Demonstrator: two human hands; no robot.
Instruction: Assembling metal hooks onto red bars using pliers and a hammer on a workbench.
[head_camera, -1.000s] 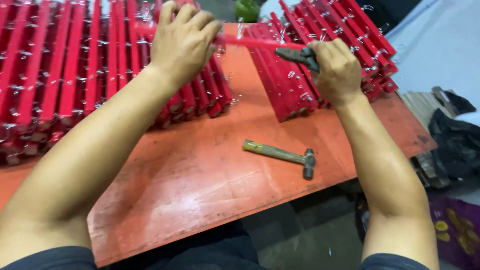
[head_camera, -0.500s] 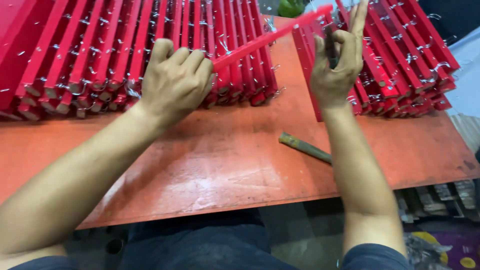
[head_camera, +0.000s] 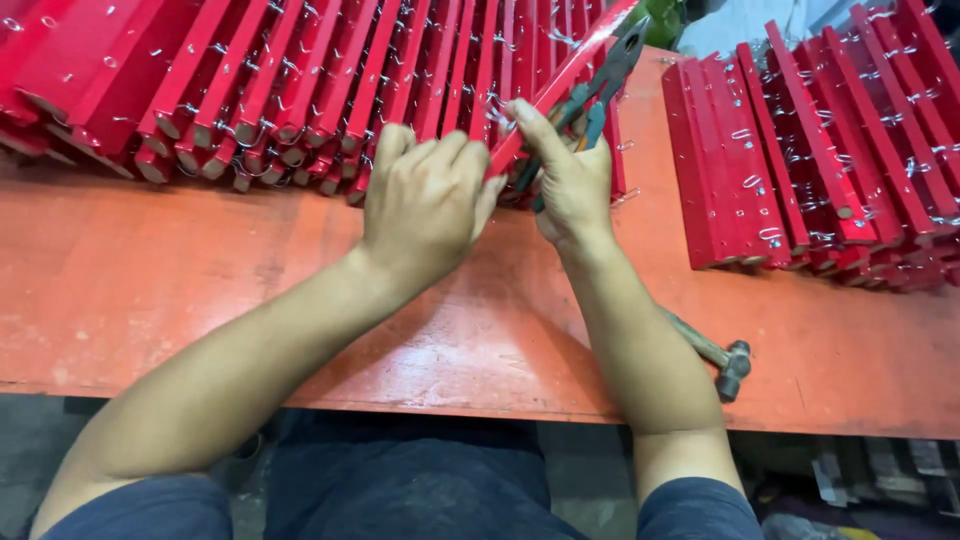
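Hands meet over the middle of the orange-red bench (head_camera: 200, 290), both forearms angled in from the bottom edge. Left hand (head_camera: 425, 205) is palm down, knuckles up, fingers curled and pinching the near end of a red slat (head_camera: 565, 85). That slat rises diagonally up and right, lifted above the left pile of red slats (head_camera: 250, 80).

Right hand (head_camera: 572, 180) sits just beside the left, wrist cocked, thumb stretched along the slat's underside, remaining fingers wrapped around the handles of a pair of pliers (head_camera: 605, 80). Pliers point up and right, the nose alongside the slat near its far end. Can't tell if the nose is actually biting a wire loop or the wood; too small and overlapping.

Second pile of red slats (head_camera: 800, 160) lies to the right, well apart from the hands, cut off at the frame edge. Left pile also runs out of frame at top and left.

Hammer (head_camera: 725, 360) lies on the bench behind the right forearm; most of its handle is hidden, only the head and a short stretch show.
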